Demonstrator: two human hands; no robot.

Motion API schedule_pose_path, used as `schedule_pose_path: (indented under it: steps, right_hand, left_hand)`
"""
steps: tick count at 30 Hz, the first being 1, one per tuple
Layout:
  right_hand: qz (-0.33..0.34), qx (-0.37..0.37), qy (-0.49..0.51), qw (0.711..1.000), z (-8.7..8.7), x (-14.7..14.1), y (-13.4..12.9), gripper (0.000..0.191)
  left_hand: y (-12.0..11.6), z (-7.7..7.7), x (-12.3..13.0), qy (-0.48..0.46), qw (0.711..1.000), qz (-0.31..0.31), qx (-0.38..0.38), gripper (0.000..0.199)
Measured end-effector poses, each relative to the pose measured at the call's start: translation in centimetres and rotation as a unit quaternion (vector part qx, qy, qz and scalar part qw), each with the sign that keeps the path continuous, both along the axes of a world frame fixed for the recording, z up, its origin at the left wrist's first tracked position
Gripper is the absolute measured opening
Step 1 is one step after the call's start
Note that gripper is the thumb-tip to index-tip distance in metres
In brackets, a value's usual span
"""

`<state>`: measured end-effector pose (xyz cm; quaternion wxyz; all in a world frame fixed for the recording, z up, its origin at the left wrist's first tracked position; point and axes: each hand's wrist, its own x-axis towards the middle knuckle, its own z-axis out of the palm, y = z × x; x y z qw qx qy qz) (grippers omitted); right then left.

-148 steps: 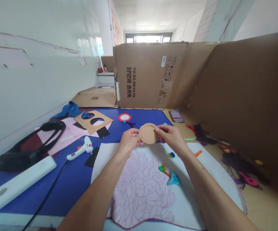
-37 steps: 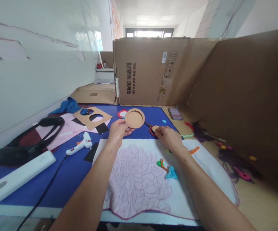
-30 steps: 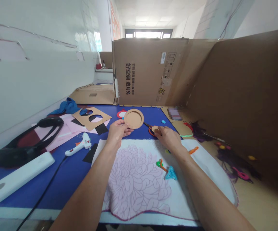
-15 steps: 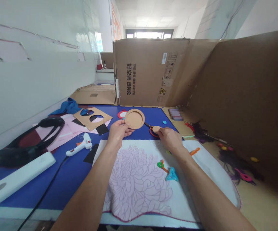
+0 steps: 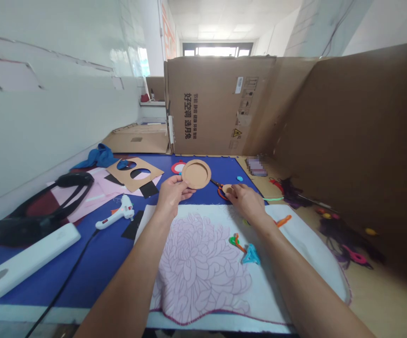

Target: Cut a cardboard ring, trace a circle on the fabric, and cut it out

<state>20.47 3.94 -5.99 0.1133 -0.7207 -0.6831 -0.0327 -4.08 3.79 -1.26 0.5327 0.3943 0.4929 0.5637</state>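
My left hand [image 5: 171,195] holds up a round cardboard piece with a raised rim [image 5: 196,174], gripping its lower edge. My right hand [image 5: 246,203] pinches a small cardboard disc [image 5: 227,189] between its fingers. Just behind that hand, a pair of scissors with orange-red handles [image 5: 219,191] lies on the blue mat [image 5: 83,277], partly hidden. Both forearms reach over a white cloth printed with a pink chrysanthemum [image 5: 198,270].
A cardboard sheet with round cut-outs [image 5: 135,174] and a white hot glue gun [image 5: 117,213] lie left of my hands. A red ring [image 5: 177,167] sits behind them. Colourful plastic pieces [image 5: 251,255] rest on the cloth. Cardboard walls stand behind and right.
Earlier both hands held the round piece together. Now my left hand alone holds it, higher up, while my right hand holds the small disc near the scissors.
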Motion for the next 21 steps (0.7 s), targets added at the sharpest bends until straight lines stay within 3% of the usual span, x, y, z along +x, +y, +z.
schedule_pose_path:
  steps: [8, 14, 17, 21]
  right_hand:
    - [-0.016, -0.004, 0.017, 1.000, 0.3, -0.2, 0.3, 0.033]
    - [-0.016, 0.047, 0.084, 0.995, 1.0, 0.2, 0.1, 0.035]
    - [0.014, 0.065, 0.166, 0.984, 1.7, -0.1, -0.1, 0.037]
    - [0.107, -0.001, 0.271, 0.957, 1.9, -1.2, -0.6, 0.030]
  left_hand:
    - [0.3, 0.0, 0.0, -0.002, 1.000, 0.007, -0.005, 0.008]
    - [0.3, 0.0, -0.1, -0.006, 1.000, 0.007, -0.004, 0.009]
    - [0.4, 0.0, -0.3, -0.005, 1.000, 0.012, -0.003, 0.009]
    - [0.6, -0.1, -0.5, -0.007, 1.000, 0.022, -0.002, 0.007]
